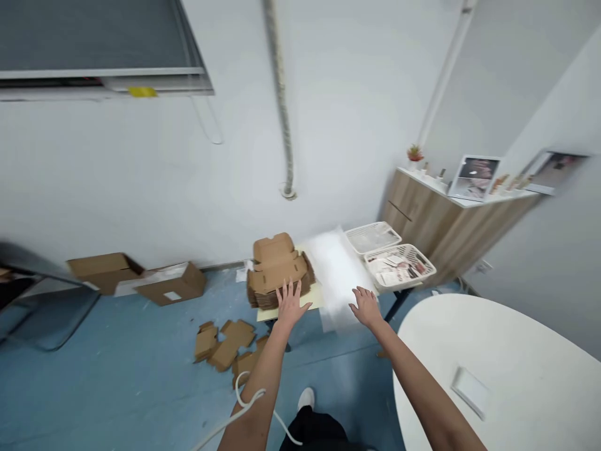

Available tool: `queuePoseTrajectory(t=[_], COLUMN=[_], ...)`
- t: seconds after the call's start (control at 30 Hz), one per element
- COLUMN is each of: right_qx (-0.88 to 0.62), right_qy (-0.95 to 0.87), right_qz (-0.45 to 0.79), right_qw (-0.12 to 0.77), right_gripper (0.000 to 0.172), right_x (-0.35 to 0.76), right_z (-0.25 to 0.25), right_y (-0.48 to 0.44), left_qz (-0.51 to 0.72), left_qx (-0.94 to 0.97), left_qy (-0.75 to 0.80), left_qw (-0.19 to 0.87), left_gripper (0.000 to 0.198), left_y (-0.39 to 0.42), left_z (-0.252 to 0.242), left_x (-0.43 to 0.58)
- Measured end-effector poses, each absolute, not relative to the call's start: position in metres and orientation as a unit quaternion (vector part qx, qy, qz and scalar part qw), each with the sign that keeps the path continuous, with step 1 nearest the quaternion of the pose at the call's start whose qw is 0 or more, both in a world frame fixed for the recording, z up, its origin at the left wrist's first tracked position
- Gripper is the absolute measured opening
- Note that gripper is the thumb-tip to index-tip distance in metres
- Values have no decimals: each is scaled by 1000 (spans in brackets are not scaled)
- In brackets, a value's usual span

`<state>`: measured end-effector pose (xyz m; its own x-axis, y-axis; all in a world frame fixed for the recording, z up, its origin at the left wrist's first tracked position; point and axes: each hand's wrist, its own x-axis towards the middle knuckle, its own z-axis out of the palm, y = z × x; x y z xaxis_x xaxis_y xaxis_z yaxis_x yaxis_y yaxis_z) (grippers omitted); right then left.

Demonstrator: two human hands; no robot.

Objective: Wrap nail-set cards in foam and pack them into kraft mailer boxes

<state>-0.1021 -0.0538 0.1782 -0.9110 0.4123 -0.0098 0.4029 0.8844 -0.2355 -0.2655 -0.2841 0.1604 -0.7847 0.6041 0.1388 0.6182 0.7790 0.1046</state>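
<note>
My left hand (289, 305) reaches forward with its fingers spread, at the near edge of a stack of flat brown cardboard boxes (278, 273). Whether it touches the stack I cannot tell. My right hand (366, 307) is also spread, palm down, by the right edge of white translucent packing sheets (339, 269). Nothing shows in either hand. Both the stack and the sheets lie on a small pale yellow table (316, 295), and the sheets hang over its front edge. Behind my right hand, a white basket (425, 270) holds small packets.
A second white basket (370, 227) stands behind the first. Loose cardboard pieces (230, 344) lie on the blue floor, with open cartons (181, 289) along the wall. A round white table (521, 351) is at the right, near a wooden cabinet (436, 219). A white cord (248, 404) crosses my left forearm.
</note>
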Motion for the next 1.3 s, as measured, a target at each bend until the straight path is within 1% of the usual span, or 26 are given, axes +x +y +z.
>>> queuePoseTrajectory(t=[0.1, 0.2, 0.3, 0.43, 0.6, 0.73, 0.83, 1.0, 1.13, 1.3], right_qx=[-145, -76, -20, 26, 34, 4, 5, 42, 67, 64], right_qy=[-981, -987, -990, -989, -986, -991, -995, -998, -997, -995], right_qz=[128, 137, 138, 148, 142, 77, 40, 31, 31, 22], right_qw=[23, 27, 23, -11, -85, -108, -92, -45, -12, 70], right_gripper=[48, 51, 53, 55, 35, 28, 29, 40, 45, 49], right_x=[-161, -209, -248, -287, -321, -338, -345, -349, -351, -338], right_z=[188, 189, 183, 176, 185, 191, 189, 189, 205, 246], right_y=[-101, -143, -173, -192, -191, -189, -190, -189, -183, -165], left_qz=[-61, -67, -60, -45, -68, -96, -145, -230, -251, -258], left_qx=[-293, -316, -339, -354, -364, -386, -407, -413, -419, -423], left_qy=[-953, -946, -938, -934, -929, -917, -900, -874, -861, -851], left_qw=[39, 38, 30, 15, -7, 12, 52, 113, 138, 175], left_gripper=[76, 65, 53, 41, 33, 21, 26, 34, 36, 41], left_y=[-333, -364, -382, -394, -395, -392, -394, -404, -404, -381], left_z=[162, 161, 160, 162, 167, 163, 157, 161, 189, 232], left_x=[-306, -337, -361, -387, -407, -404, -395, -388, -390, -385])
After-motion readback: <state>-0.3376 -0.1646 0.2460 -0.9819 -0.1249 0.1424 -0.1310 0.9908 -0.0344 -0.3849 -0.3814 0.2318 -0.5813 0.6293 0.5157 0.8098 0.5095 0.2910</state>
